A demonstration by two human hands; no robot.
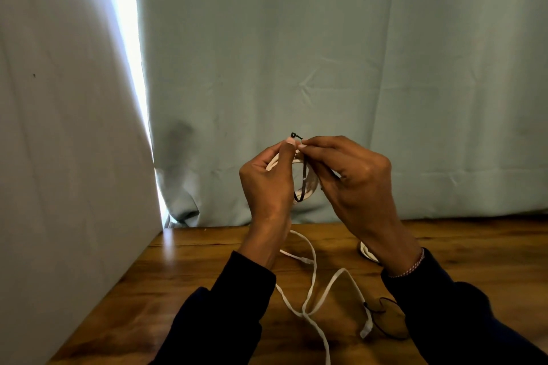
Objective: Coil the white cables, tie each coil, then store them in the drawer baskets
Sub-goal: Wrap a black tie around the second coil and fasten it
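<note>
Both hands held a coil above the bench.
Left hand point(267, 178) gripped the coil point(308, 184); right hand point(350, 175) pinched the tie point(302, 184) around it.

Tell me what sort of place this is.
Probably a room at home, though that is a guess: a wooden table stands against a pale green curtain with daylight at its edge, and a loose white cable lies on it.

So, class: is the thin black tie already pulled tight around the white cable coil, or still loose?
Loose. The thin black tie hangs as a slack loop around the white cable coil while both hands pinch its top.
</note>
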